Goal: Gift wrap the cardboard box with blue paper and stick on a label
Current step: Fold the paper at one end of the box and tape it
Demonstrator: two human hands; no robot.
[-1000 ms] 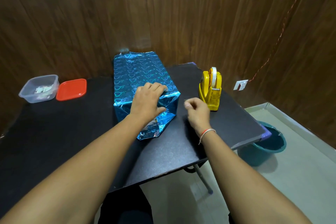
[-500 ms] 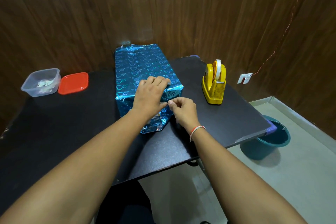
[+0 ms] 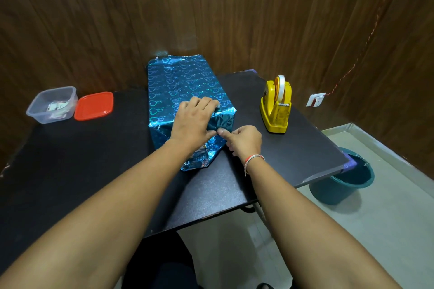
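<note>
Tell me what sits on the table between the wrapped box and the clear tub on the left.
In the head view, only the red lid lies between the wrapped box and the clear tub, right beside the tub; the remaining stretch is bare black table.

Over at the far left corner of the black worktop (image 3: 70, 171) sits a clear plastic tub (image 3: 52, 104) with small bits inside; its red lid (image 3: 94, 106) lies flat just beside it; near the right edge stands a yellow tape dispenser (image 3: 276, 105); down on the floor, partly tucked under the right corner, a teal bucket (image 3: 345, 183); a white wall socket (image 3: 316, 100) behind.
</note>
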